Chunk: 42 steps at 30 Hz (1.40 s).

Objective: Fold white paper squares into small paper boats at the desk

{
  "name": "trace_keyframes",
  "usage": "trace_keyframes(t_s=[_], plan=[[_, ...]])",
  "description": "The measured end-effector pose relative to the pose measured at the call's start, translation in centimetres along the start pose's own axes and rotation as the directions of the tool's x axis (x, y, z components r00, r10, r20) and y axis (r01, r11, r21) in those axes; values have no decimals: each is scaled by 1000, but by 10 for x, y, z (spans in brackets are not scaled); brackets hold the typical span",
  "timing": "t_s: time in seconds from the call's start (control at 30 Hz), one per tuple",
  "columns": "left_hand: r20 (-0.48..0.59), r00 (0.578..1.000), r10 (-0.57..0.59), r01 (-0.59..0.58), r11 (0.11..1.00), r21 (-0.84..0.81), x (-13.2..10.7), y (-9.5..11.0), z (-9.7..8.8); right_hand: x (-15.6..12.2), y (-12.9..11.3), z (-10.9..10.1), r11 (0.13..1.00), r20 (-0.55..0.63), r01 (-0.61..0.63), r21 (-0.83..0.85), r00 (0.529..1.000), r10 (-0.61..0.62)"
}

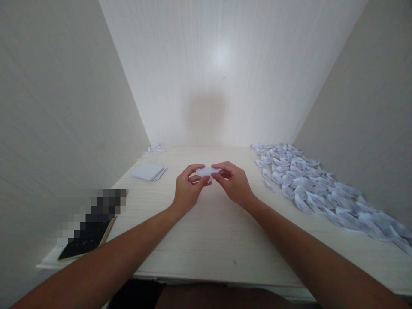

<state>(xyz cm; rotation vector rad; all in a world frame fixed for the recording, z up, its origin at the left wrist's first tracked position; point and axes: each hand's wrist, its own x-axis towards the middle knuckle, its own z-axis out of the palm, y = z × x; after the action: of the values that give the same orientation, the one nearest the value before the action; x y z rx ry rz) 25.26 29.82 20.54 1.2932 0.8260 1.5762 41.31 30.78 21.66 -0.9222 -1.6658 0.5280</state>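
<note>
A small piece of white folded paper (206, 171) is held up between both hands over the middle of the table. My left hand (189, 184) pinches its left side with thumb and fingers. On the right side, my right hand (234, 182) grips the same paper between thumb and fingertips. The fingers cover parts of the paper, so its exact folds cannot be made out. To the left lies a stack of white paper sheets (148, 171), apart from the hands. Many folded white paper pieces (299, 180) are heaped in rows along the right side.
The pale wooden table (199, 240) is enclosed by a back wall (206, 77) and two side walls. A dark tablet-like device (84, 241), partly pixelated, lies at the front left. White paper scraps (157, 148) sit in the far left corner.
</note>
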Motion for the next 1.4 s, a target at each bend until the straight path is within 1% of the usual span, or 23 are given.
trace_keyframes(t_s=[0.2, 0.33, 0.6, 0.83, 0.93, 1.0, 1.07, 1.13, 1.2, 1.3, 1.4], plan=[[-16, 1000, -4, 5, 1000, 30, 0, -1, -1, 1, 0, -1, 1000, 17, -21, -14, 1000, 21], [-6, 1000, -2, 2, 999, 43, 0, -1, -1, 1, 1, -1, 999, 20, -32, -17, 999, 33], [12, 1000, -16, 15, 1000, 13, 1, -1, -1, 0, -1, -3, 999, 14, 23, -33, 1000, -23], [-5, 999, -49, 49, 999, 7, 3, -5, -3, -1, 0, -3, 998, 15, 37, -48, 999, -37], [-15, 999, -49, 49, 998, 28, 4, -6, -5, 0, 2, -2, 999, 11, 4, -45, 1000, -4], [-21, 999, -44, 45, 998, 44, 5, -7, -5, 0, 3, -1, 999, 9, -38, -2, 999, 38], [-26, 999, -36, 37, 998, 50, 5, -7, -6, 0, 4, 0, 991, 18, -96, 96, 995, 95], [-28, 999, -27, 28, 998, 48, 5, -7, -6, 0, 4, 1, 964, 48, -162, 211, 987, 155], [-27, 999, -19, 20, 998, 55, 5, -6, -6, 0, 4, 3, 933, 86, -221, 285, 975, 205], [-21, 1000, -4, 6, 997, 75, 4, -5, -6, 0, 3, 3, 905, 116, -279, 320, 960, 255], [-14, 1000, 11, -10, 998, 69, 4, -6, -6, 1, 2, 4, 904, 116, -287, 316, 958, 264]])
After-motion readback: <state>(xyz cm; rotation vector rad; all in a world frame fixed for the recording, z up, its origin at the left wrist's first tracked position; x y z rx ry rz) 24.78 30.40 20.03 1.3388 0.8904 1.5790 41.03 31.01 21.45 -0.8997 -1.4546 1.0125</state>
